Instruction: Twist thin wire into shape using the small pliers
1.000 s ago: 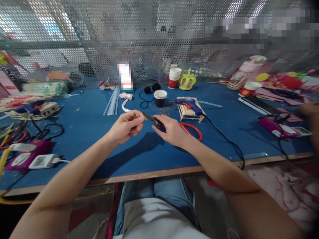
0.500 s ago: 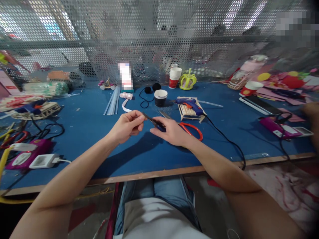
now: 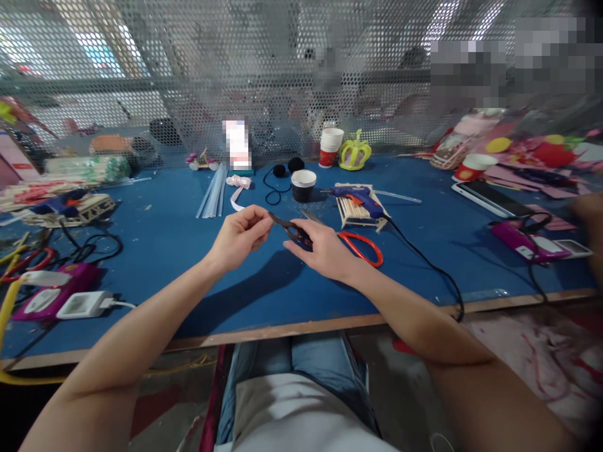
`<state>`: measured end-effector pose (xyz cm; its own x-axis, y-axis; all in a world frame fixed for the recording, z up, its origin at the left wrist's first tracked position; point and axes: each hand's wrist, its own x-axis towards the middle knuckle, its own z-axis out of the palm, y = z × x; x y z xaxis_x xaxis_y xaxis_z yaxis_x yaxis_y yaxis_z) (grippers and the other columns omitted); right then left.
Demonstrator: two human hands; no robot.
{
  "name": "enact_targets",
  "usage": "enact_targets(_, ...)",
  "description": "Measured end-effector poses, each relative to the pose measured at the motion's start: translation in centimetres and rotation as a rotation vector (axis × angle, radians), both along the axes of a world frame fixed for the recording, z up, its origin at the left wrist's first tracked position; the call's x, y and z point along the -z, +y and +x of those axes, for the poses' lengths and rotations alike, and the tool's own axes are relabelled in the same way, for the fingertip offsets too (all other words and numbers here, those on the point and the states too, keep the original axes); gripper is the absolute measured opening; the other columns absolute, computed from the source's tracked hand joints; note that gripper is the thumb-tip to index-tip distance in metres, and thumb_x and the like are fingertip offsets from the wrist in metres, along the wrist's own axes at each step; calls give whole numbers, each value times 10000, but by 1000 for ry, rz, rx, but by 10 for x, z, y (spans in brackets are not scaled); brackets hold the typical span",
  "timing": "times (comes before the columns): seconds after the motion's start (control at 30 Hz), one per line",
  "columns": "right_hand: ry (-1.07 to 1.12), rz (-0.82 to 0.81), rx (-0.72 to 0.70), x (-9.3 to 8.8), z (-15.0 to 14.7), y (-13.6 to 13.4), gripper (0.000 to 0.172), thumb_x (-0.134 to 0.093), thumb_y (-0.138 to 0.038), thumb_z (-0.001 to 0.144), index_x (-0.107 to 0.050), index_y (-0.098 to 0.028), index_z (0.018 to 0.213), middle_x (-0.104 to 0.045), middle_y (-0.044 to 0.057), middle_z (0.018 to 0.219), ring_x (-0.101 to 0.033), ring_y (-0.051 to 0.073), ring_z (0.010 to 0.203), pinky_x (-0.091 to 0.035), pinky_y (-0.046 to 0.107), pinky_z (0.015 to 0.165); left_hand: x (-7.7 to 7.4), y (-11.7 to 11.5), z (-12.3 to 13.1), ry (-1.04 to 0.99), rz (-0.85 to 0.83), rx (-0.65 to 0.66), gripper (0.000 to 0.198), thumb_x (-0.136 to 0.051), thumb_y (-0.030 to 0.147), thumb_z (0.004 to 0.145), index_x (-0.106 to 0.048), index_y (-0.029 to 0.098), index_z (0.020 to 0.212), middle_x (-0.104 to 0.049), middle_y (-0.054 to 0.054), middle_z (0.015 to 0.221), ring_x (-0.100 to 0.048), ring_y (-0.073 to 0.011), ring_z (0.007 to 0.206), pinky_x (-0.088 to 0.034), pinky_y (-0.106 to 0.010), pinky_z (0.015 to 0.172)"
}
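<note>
Above the middle of the blue table, my right hand grips small dark scissors, blades pointing left. My left hand is pinched right at the blade tips on something too small to make out. A pair of red-handled scissors lies on the table just right of my right hand. A pale pink ribbon trails on the table behind my left hand.
A blue glue gun rests on a stick rack, its black cord running to the front edge. Behind stand a black cup, paper cups and a yellow crown. Purple power strips lie at left and right. Another person's hand is at the right edge.
My hands stay almost where they were. The scissor blades have tilted slightly and my left fingers have shifted a little at the tips.
</note>
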<state>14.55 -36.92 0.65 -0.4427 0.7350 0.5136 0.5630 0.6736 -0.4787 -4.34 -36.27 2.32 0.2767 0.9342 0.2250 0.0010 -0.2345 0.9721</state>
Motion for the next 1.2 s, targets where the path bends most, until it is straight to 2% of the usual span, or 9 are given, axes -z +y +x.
enact_targets(0.17, -66, 99, -116, -3, 8, 6, 342, -515, -305, 833, -488, -136, 1130, -579, 92, 913, -545, 173, 783, -456, 305, 728, -11, 1, -9, -199, -428, 339, 159, -635, 257, 735, -504, 168, 751, -420, 72, 461, -179, -4, 338, -144, -135, 337)
enact_targets(0.3, -95, 148, -166, -3, 12, 8, 354, -524, -252, 815, -475, -141, 1148, -576, 88, 895, -547, 178, 791, -455, 307, 728, -15, -1, -12, -163, -491, 458, 170, -640, 273, 727, -520, 156, 754, -385, 78, 449, -178, -5, 336, -162, -138, 333)
enact_targets(0.4, -42, 103, -108, -2, 8, 6, 321, -506, -291, 831, -499, -143, 1115, -593, 89, 901, -556, 177, 779, -454, 308, 715, -12, -3, -8, -63, -264, 259, 176, -606, 304, 756, -499, 164, 757, -437, 59, 501, -258, -21, 358, -211, -155, 352)
enact_targets(0.53, 9, -19, -12, 2, 0, 2, 325, -502, -361, 833, -525, -138, 1067, -613, 76, 867, -556, 167, 718, -451, 309, 684, -2, -5, 0, 288, 339, -223, 95, -578, 251, 768, -557, 159, 780, -524, 13, 618, -416, -61, 517, -327, -188, 481)
enact_targets(0.63, 8, -51, -2, 4, -3, 0, 323, -501, -366, 833, -527, -142, 1064, -613, 69, 852, -551, 164, 705, -450, 309, 677, 2, -5, 0, 403, 488, -320, 85, -546, 234, 783, -582, 161, 757, -500, 21, 595, -391, -62, 529, -321, -195, 510)
enact_targets(0.7, 3, -14, 5, 3, -2, 1, 325, -508, -356, 828, -524, -141, 1072, -611, 76, 859, -551, 170, 713, -452, 317, 687, 1, -5, -1, 322, 360, -240, 98, -544, 252, 789, -571, 162, 758, -483, 30, 563, -374, -55, 486, -299, -191, 466)
enact_targets(0.93, -64, 123, -138, -1, 10, 8, 361, -532, -231, 796, -479, -136, 1140, -577, 100, 957, -549, 183, 828, -453, 308, 762, -10, -2, -9, -192, -419, 312, 165, -645, 271, 718, -519, 165, 719, -389, 72, 454, -174, -2, 341, -147, -136, 333)
enact_targets(1.1, -130, 160, -208, -4, 17, 10, 433, -550, -185, 746, -446, -177, 1166, -562, 90, 983, -540, 202, 878, -454, 329, 776, -10, -4, -12, -228, -555, 501, 165, -666, 270, 691, -553, 152, 709, -336, 75, 433, -152, 2, 327, -131, -130, 313)
enact_targets(1.2, -109, 143, -198, -4, 16, 9, 399, -542, -188, 754, -465, -180, 1146, -581, 89, 977, -553, 203, 877, -454, 330, 771, -10, -5, -10, -183, -460, 458, 183, -646, 304, 717, -530, 164, 728, -354, 75, 435, -185, -10, 333, -159, -142, 329)
